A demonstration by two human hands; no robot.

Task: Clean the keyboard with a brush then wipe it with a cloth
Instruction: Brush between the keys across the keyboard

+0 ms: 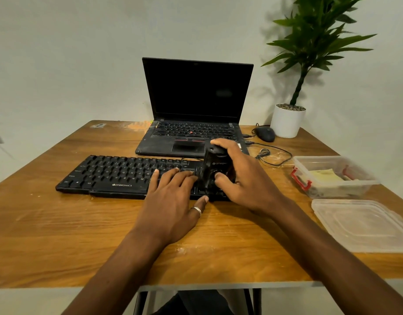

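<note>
Black brush (215, 169) in the right hand (248, 180), grip curled round it, over the keyboard (118, 171); left hand (173, 198) lies flat: press there, and sweep short strokes.

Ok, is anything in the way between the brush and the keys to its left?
Yes. The left hand lies flat on the keyboard directly left of the brush, which the right hand grips at the right end. Keys beyond it are bare.

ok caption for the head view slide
Left hand rests on the keyboard; right hand grips a black tool at its right end.
</note>
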